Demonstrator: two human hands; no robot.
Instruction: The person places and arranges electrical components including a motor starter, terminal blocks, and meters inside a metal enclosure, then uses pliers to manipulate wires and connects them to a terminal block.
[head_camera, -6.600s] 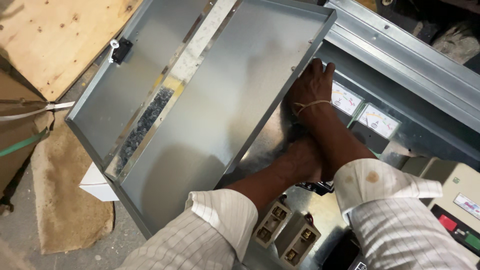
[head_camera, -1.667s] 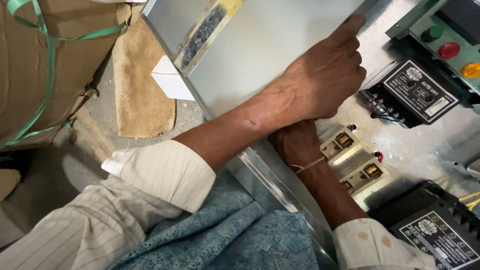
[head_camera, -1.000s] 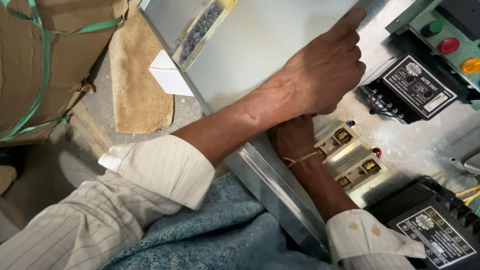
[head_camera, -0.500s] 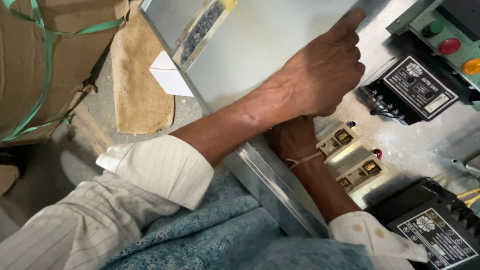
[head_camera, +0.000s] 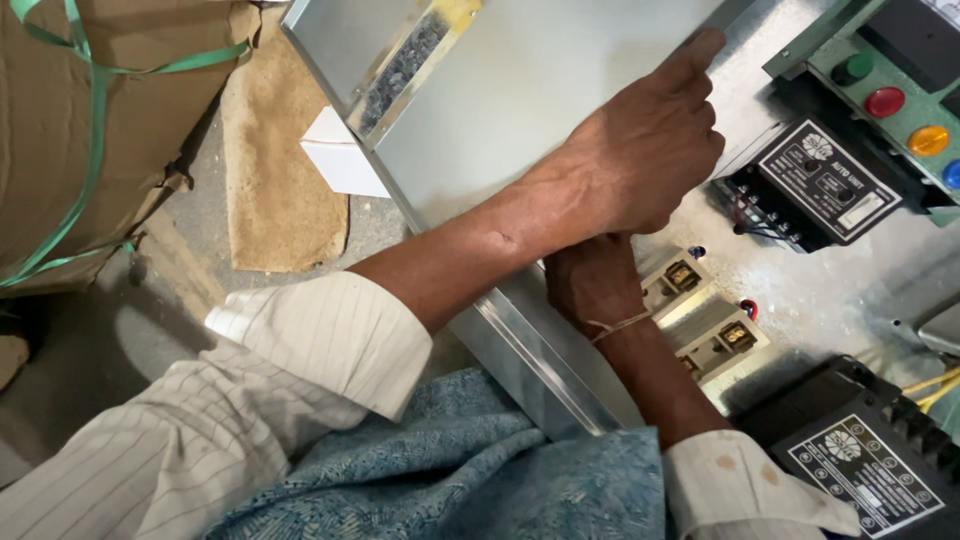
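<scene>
Head view: I'm pressing my left hand, forefinger outstretched, on the metal door; beneath it my right hand, fingers unclear

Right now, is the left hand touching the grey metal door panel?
Touching. The head view shows the left hand lying flat on the grey metal door panel, its fingertip pressed at the panel's far edge, with no gap visible.

Floor: grey concrete, bare in the lower left.
On floor: lay a brown burlap mat, flat beside the metal cabinet.
Against mat: rested a small white box, at its right edge.
Far left: stood a cardboard carton, bound with green strapping.
</scene>
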